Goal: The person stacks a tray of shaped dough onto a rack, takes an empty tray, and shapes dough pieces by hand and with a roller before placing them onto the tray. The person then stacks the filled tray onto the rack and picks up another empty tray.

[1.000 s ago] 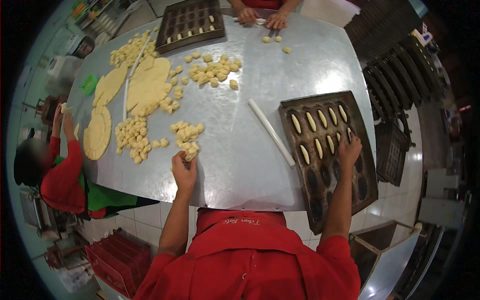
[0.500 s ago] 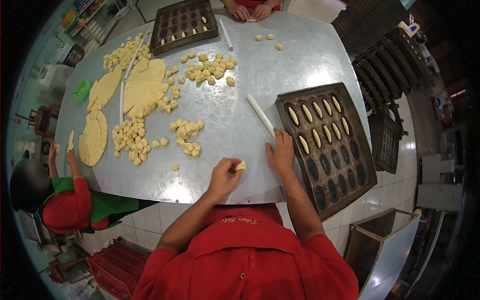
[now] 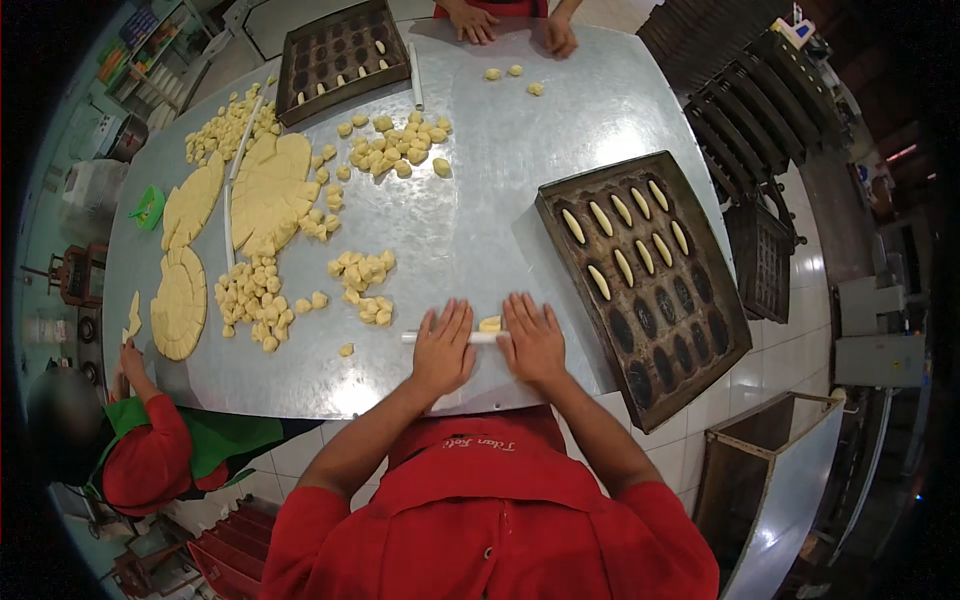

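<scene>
A thin white rolling pin (image 3: 487,338) lies crosswise on the metal table close in front of me. My left hand (image 3: 444,345) presses flat on its left part, fingers stretched out. On its right part rests my right hand (image 3: 533,340), likewise flat with straight fingers; it hides that end. Between the hands a small pale-yellow dough piece (image 3: 490,324) shows just beyond the pin, partly covered by it. To the right stands a dark baking tray (image 3: 640,310) with oval hollows. Several slim dough rolls (image 3: 625,266) fill its far hollows.
Dough lumps (image 3: 363,272) lie in groups left of my hands, beyond a single lump (image 3: 346,350). Flat scored dough sheets (image 3: 270,190) spread farther left. A second tray (image 3: 345,60) stands far left. One co-worker's hands (image 3: 510,28) are opposite; another co-worker (image 3: 150,450) works at left.
The rolling pin has come from beside the tray to in front of me, under both hands. My left hand has put the dough piece down. The hands opposite have moved apart.
</scene>
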`<act>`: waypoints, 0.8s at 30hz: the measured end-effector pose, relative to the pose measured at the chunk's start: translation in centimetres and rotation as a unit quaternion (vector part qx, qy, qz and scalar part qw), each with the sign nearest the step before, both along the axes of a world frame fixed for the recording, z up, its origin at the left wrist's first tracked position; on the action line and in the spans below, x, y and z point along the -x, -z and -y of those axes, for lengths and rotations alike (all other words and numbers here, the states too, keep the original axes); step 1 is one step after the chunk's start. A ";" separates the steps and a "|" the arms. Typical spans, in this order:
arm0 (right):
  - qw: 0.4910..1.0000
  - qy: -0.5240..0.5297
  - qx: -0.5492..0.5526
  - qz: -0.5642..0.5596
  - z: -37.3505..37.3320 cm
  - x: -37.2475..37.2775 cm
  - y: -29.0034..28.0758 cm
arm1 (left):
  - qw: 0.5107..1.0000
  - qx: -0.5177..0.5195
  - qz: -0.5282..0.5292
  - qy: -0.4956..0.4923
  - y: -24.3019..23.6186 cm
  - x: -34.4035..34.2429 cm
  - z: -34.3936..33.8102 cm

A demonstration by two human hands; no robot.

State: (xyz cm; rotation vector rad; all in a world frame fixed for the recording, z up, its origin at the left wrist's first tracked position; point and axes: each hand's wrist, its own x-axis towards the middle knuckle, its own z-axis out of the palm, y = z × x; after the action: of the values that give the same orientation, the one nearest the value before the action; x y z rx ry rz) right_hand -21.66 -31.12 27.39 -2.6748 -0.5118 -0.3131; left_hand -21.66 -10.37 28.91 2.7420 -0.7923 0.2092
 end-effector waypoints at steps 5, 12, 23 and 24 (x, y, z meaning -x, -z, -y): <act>0.999 0.035 0.029 0.015 0.0 -8.6 -0.9 | 0.992 -0.087 0.018 -0.088 -2.7 -7.3 2.3; 0.998 0.044 0.028 0.040 -0.5 -2.3 -0.5 | 0.997 -0.021 -0.003 -0.069 0.2 -3.4 1.5; 0.967 0.182 -0.112 -0.135 2.9 -1.9 -0.3 | 0.992 0.124 -0.021 0.017 -1.2 -2.2 2.7; 0.986 0.162 -0.026 -0.032 2.5 -3.1 0.2 | 0.992 0.109 -0.064 0.010 -0.8 -3.2 3.1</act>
State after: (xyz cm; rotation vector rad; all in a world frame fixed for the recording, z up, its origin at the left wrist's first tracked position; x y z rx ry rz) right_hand -18.58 -33.62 27.19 -2.7022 -0.0440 -0.3259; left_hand -18.46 -13.48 29.76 2.5134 -0.7158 0.1069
